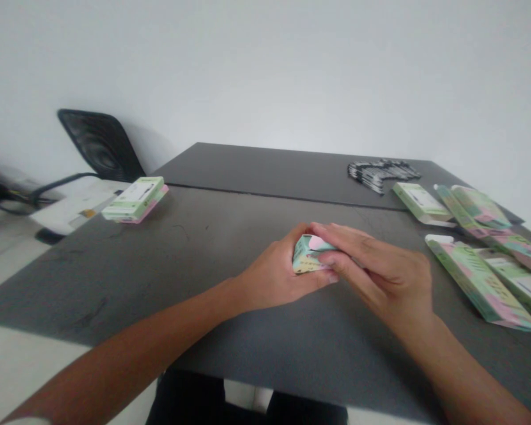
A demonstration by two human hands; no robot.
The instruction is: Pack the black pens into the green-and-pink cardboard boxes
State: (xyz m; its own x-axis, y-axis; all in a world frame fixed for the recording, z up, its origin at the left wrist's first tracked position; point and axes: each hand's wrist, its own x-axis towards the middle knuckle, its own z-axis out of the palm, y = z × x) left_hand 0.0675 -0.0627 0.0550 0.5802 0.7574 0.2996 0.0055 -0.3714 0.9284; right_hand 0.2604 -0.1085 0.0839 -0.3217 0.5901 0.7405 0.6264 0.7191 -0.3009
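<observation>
A small pastel green, pink and yellow cardboard box is held over the middle of the dark table, one end turned toward me. My left hand wraps round it from the left, thumb on the near side. From the right, my right hand grips the same box, its fingers over the top end and its thumb on the near face. The fingers cover much of the box, and its far part is hidden. Whether the end flap is fully closed I cannot tell.
Stacked green and pink boxes lie at the table's left edge. Several similar boxes, some with open flaps, lie at right, including a near one. Behind them is a pile of thin black-and-silver items. A black mesh chair stands at left.
</observation>
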